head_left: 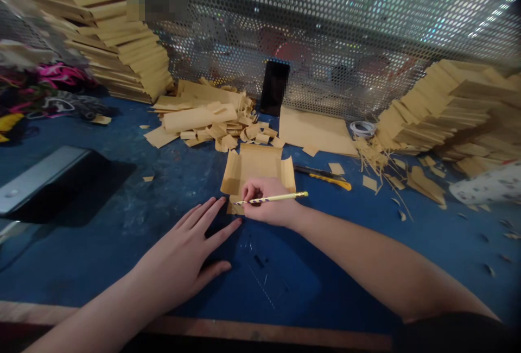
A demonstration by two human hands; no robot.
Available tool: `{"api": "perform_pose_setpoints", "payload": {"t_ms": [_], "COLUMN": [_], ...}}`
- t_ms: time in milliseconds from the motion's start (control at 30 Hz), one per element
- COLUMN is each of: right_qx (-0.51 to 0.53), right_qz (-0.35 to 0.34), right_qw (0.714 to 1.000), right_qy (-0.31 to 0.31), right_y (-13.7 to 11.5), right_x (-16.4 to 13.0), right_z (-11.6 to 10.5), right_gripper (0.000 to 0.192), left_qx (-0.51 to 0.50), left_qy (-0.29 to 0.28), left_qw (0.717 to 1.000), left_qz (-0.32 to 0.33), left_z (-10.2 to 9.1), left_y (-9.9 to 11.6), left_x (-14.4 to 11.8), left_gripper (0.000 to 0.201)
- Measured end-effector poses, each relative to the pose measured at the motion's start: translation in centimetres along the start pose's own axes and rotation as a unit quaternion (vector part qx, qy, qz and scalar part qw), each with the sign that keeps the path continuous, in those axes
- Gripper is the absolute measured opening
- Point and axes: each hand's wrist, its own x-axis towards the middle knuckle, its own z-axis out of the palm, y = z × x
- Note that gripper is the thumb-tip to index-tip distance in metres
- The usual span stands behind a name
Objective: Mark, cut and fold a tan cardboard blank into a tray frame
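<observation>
A pale yellow pencil with dark markings is pinched in my right hand, its tip low and to the left. Under that hand lies a cut and folded piece of brown paper, its two side flaps bent up. The pencil tip is at the paper's near flap. My left hand rests flat with fingers spread, its fingertips at the left and near edge of that flap. An orange-handled cutter lies just right of the paper.
Tall stacks of folded brown paper stand at the left and right. Paper scraps and a dark phone are along the perforated metal screen. A grey metal object sits left; a tape roll lies right.
</observation>
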Motion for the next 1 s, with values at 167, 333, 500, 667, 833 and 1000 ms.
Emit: {"api": "perform_pose_setpoints", "payload": {"t_ms": [167, 333, 500, 667, 833, 1000], "right_qx": [-0.006, -0.003, 0.004, 0.001, -0.007, -0.001], "right_qz": [-0.003, 0.003, 0.003, 0.006, 0.008, 0.009], "right_qw": [1.000, 1.000, 1.000, 1.000, 1.000, 1.000], "right_qy": [0.002, 0.000, 0.002, -0.002, -0.003, -0.007], "right_y": [-0.18, -0.17, -0.09, -0.12, -0.29, -0.16], "right_x": [0.01, -0.02, -0.08, -0.02, 0.02, 0.01], "right_z": [-0.07, -0.07, -0.04, -0.01, -0.03, 0.01], "right_gripper": [0.017, 0.017, 0.017, 0.016, 0.016, 0.017], "left_qx": [-0.004, -0.008, -0.004, 0.000, -0.013, -0.010], "left_qy": [-0.001, 0.004, 0.004, -0.002, 0.005, 0.006], "left_qw": [1.000, 1.000, 1.000, 1.000, 1.000, 1.000], "left_qz": [-0.002, -0.003, -0.003, -0.002, -0.006, -0.005], "left_z": [-0.07, 0.03, 0.02, 0.00, 0.06, 0.08], "left_y": [0.05, 0.00, 0.02, 0.10, 0.03, 0.04], "left_x": [0.06, 0.04, -0.09, -0.06, -0.01, 0.03], "left_gripper": [0.064, 0.064, 0.065, 0.065, 0.064, 0.065]}}
